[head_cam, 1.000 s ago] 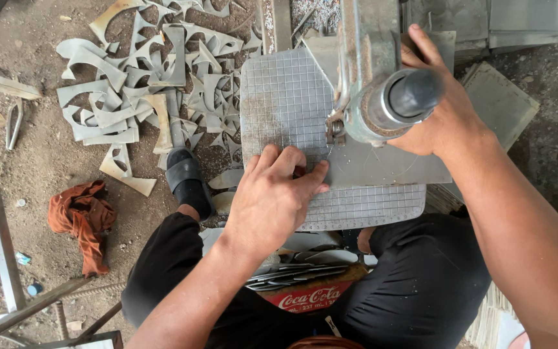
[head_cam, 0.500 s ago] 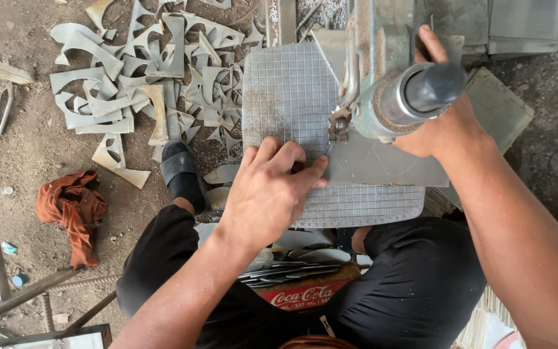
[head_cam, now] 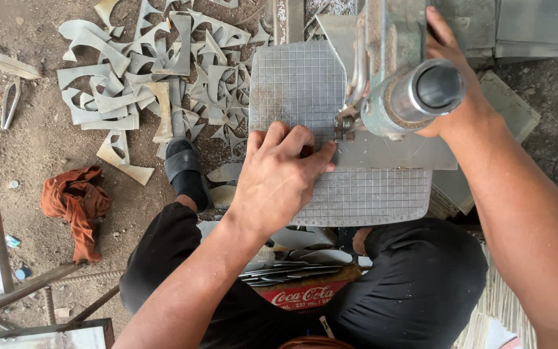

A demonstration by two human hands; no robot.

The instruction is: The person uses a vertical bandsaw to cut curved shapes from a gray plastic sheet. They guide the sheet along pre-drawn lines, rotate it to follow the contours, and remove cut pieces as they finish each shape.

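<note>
Two bare hands work at a cutting machine (head_cam: 395, 84) that stands on a gridded metal surface (head_cam: 298, 84). The left hand (head_cam: 279, 178) lies palm down on the grid just in front of the machine's head, fingers (head_cam: 295, 142) spread flat and pressing, not curled around anything; this hold looks meant to keep a thin sheet piece steady against the blade. That piece sits under the palm and fingertips, beside the machine's cutting point (head_cam: 342, 126), and is almost wholly covered, so its shape and colour cannot be made out. The right hand (head_cam: 450, 77) reaches behind the machine's thick cylindrical handle (head_cam: 421, 90); its fingers appear wrapped about the lever, but the cylinder hides most of them, so the grip cannot be confirmed.

Left of the machine, many curved grey offcuts (head_cam: 143, 71) lie heaped on the dirt floor, probably dropped where they fall. Nearer the person, left of the machine, lie a black sandal (head_cam: 185, 171) and a crumpled orange cloth (head_cam: 72, 207). Below the surface, between the knees, a stack of sheet pieces (head_cam: 285, 268) rests on a red box (head_cam: 301, 294), partly hidden by the legs.
</note>
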